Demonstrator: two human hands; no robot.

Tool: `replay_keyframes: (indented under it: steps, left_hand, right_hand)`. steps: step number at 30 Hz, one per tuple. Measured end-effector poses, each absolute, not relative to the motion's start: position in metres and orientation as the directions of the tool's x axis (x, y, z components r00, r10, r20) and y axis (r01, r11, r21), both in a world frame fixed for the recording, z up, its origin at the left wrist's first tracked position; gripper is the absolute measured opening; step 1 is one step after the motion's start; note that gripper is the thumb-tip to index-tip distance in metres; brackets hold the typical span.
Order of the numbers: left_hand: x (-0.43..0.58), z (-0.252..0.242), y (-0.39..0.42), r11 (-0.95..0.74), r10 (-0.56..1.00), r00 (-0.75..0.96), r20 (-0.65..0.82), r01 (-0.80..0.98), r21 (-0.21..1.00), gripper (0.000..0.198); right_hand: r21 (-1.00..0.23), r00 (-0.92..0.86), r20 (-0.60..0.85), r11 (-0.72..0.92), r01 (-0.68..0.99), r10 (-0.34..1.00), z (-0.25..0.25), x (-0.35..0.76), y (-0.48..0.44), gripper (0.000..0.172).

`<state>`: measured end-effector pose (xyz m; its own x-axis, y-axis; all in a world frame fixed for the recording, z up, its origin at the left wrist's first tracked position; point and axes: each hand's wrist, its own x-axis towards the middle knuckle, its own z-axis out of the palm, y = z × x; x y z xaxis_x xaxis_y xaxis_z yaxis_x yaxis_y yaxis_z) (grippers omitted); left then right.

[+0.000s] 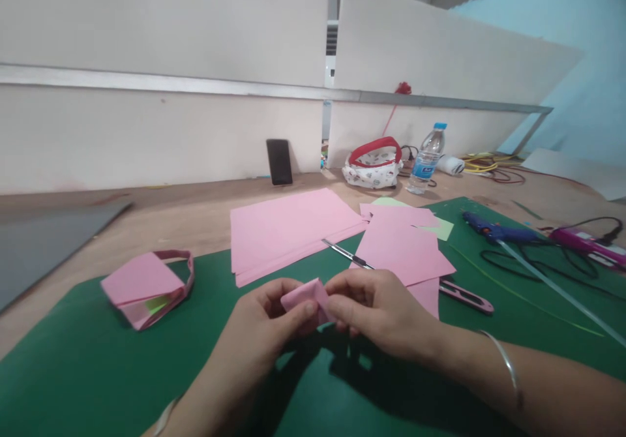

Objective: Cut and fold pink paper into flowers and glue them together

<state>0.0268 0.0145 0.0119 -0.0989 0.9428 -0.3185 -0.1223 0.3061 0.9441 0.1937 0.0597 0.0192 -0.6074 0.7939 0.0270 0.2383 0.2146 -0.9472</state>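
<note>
A small folded piece of pink paper (304,293) is held between my two hands above the green cutting mat (205,385). My left hand (267,323) pinches its left side with the thumb on top. My right hand (374,310) grips the right edge between thumb and fingers. Beyond my hands lies a craft knife (348,253), partly on the cut pink sheets (398,244). To the left sits a folded pink paper bag (144,284) with a looped handle and a bit of green inside.
Behind the mat are a stack of pink paper (288,225), a phone (279,162) leaning on the partition, a white pouch (372,166) and a water bottle (427,160). At right lie a glue gun (499,229), its cables and a pink-handled cutter (467,297).
</note>
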Motion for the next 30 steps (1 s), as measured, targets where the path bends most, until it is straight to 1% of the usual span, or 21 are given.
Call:
replay_keyframes:
  steps: [2,4,7,9,11,14,17,19,23,25,28,30]
  left_hand:
    - [0.027,0.013,0.014,0.279,0.952,-0.101,-0.289,-0.102,0.955,0.023]
    - [0.027,0.014,0.014,0.254,0.96,-0.105,-0.259,-0.057,0.966,0.022]
    - [0.026,0.018,0.013,0.22,0.97,-0.105,-0.217,0.022,0.975,0.022]
    - [0.024,0.021,0.014,0.159,0.984,-0.102,-0.148,0.106,0.981,0.023]
    - [0.022,0.023,0.014,0.053,0.996,-0.079,-0.036,0.233,0.971,0.02]
    - [0.021,0.025,0.014,-0.1,0.994,0.0,0.107,0.35,0.931,0.011]
    - [0.02,0.026,0.012,-0.172,0.984,0.019,0.178,0.37,0.913,0.008]
    - [0.02,0.027,0.01,-0.191,0.979,0.007,0.203,0.376,0.907,0.008]
    - [0.02,0.03,0.009,-0.153,0.987,0.008,0.161,0.358,0.921,0.014]
    - [0.021,0.031,0.009,-0.116,0.992,-0.009,0.127,0.342,0.933,0.017]
    - [0.023,0.03,0.008,-0.069,0.995,-0.046,0.09,0.338,0.939,0.018]
    - [0.025,0.03,0.007,-0.048,0.994,-0.08,0.081,0.351,0.935,0.016]
  right_hand:
    - [-0.89,-0.597,0.109,0.346,0.298,0.795,0.019,0.194,0.059,0.016]
    - [-0.806,-0.587,0.207,0.477,0.352,0.783,0.02,0.195,0.058,0.015]
    - [-0.678,-0.608,0.339,0.635,0.371,0.718,0.018,0.197,0.057,0.012]
    - [-0.601,-0.623,0.421,0.717,0.352,0.659,0.015,0.198,0.057,0.011]
    - [-0.536,-0.63,0.488,0.777,0.33,0.604,0.012,0.198,0.057,0.012]
    - [-0.468,-0.636,0.542,0.826,0.315,0.549,0.009,0.198,0.058,0.015]
    - [-0.432,-0.633,0.574,0.848,0.305,0.52,0.009,0.198,0.057,0.017]
    - [-0.447,-0.642,0.572,0.85,0.279,0.511,0.011,0.199,0.056,0.015]
    - [-0.482,-0.674,0.548,0.845,0.229,0.496,0.015,0.201,0.055,0.014]
    - [-0.451,-0.703,0.534,0.862,0.232,0.469,0.014,0.201,0.056,0.017]
    - [-0.378,-0.716,0.529,0.882,0.282,0.456,0.013,0.199,0.056,0.02]
    - [-0.379,-0.696,0.537,0.874,0.305,0.476,0.013,0.199,0.055,0.021]
